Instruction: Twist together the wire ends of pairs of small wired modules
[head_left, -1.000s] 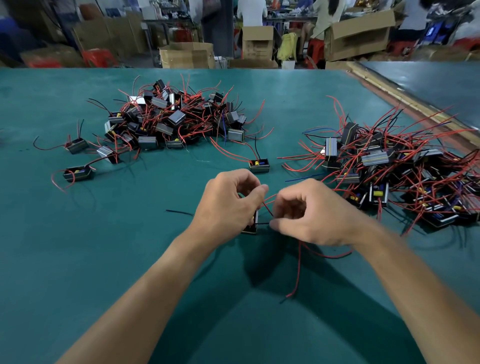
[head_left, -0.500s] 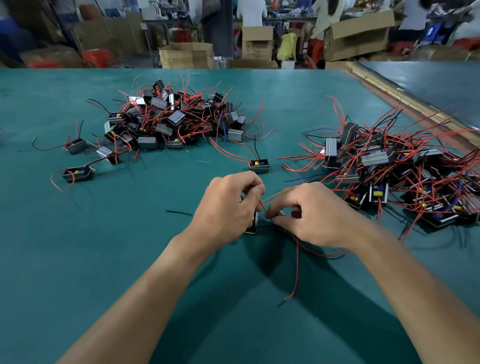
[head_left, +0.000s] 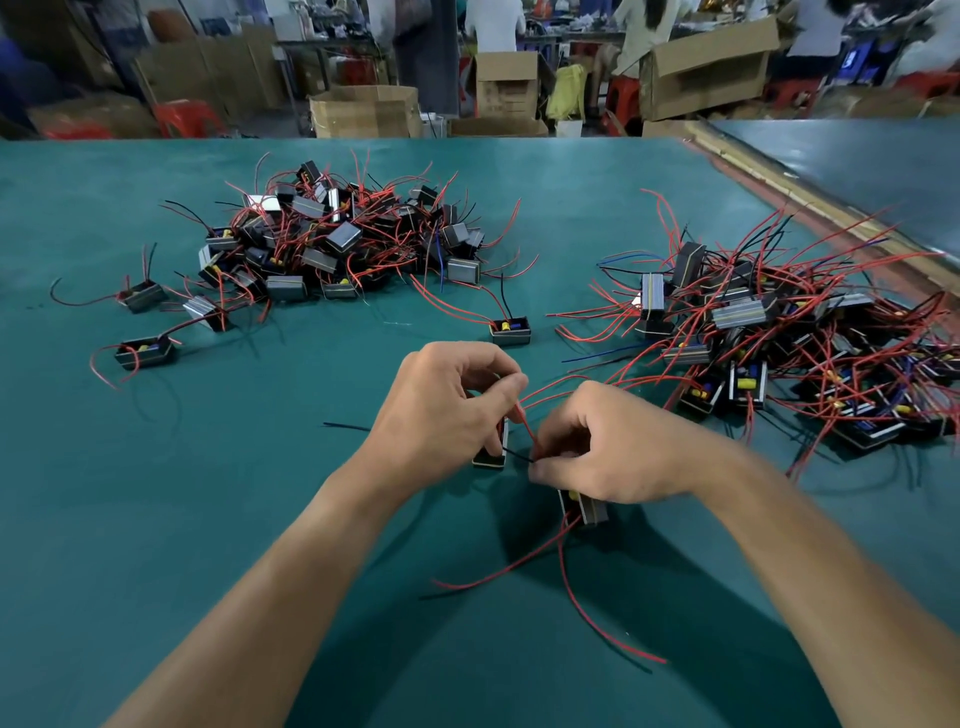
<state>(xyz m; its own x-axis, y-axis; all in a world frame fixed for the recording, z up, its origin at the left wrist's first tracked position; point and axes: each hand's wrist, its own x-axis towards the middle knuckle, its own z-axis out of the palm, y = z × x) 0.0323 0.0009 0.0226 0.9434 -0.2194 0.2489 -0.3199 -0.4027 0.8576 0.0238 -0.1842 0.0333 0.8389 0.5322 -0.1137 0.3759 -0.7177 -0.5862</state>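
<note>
Near the middle of the green tabletop (head_left: 156, 493), somewhat toward its near edge, the left hand (head_left: 441, 410) curls round the first module (head_left: 490, 458), a small black block, with thumb and forefinger pinching a red wire (head_left: 523, 423). That wire slants down to the right hand (head_left: 608, 447), whose curled fingertips pinch it together with a thin black wire (head_left: 517, 456) coming off the first module. The second module (head_left: 586, 508) shows just below the right palm, partly hidden, and whether the hand grips it cannot be told. Its red leads (head_left: 597, 613) trail toward the near edge. One heap of modules (head_left: 332, 239) lies toward the far left corner, a larger heap (head_left: 779, 338) along the right edge, and a lone module (head_left: 510, 331) sits between them, just beyond the left hand.
</note>
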